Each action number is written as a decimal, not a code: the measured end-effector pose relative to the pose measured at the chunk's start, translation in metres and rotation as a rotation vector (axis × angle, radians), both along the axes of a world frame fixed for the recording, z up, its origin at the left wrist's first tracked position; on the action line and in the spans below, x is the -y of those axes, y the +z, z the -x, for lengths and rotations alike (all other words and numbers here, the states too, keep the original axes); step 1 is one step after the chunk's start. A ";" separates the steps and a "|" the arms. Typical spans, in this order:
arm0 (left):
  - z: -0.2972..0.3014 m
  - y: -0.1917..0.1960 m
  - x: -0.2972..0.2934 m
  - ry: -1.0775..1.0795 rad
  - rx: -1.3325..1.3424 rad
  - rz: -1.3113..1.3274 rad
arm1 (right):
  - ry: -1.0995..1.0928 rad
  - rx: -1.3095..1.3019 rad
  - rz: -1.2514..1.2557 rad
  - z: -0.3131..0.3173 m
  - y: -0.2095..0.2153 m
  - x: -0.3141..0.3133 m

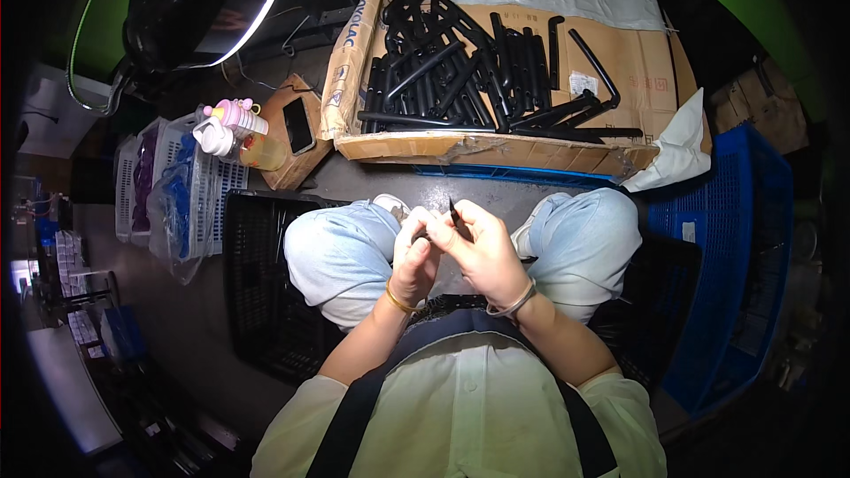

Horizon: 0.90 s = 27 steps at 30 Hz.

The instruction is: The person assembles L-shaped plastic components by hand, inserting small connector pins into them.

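Both my hands meet in front of me, above the gap between my knees. My right hand (485, 252) is closed on a small black pointed piece (459, 220), whose thin tip sticks up past the fingers; its kind is not clear. My left hand (413, 258) is closed with its fingertips against the right hand, and a bit of something dark shows between its fingers. Most of what it grips is hidden. Beyond my hands, many black bent tubes (443, 75) lie heaped in an open cardboard box (496, 149).
A phone (298, 125) lies on a small cardboard box (310, 158) at the left, beside a pink-topped bottle (257, 143). White baskets (209, 204) stand further left. A blue crate (722, 274) is at the right. A black lamp-like dome (190, 13) hangs at upper left.
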State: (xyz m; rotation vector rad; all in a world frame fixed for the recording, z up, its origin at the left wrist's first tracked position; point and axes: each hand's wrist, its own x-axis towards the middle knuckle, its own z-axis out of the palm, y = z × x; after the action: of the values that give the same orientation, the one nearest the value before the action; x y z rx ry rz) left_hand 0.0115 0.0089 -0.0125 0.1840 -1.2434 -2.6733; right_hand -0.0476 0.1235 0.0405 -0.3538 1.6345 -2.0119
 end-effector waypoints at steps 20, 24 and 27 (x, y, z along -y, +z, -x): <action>0.038 0.023 0.019 -0.033 -0.040 -0.630 | 0.041 -0.618 -0.679 -0.058 -0.030 -0.039; 0.033 0.021 0.018 -0.053 -0.021 -0.617 | 0.032 -0.607 -0.653 -0.066 -0.034 -0.043; 0.037 0.013 0.012 -0.123 -0.046 -0.629 | 0.009 -0.559 -0.646 -0.068 -0.035 -0.046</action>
State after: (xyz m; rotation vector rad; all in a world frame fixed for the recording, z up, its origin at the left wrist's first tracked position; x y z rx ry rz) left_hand -0.0258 -0.0034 0.0004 0.1306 -0.3740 -3.0673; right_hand 0.0203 0.1697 0.0053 -0.7070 2.4924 -1.3179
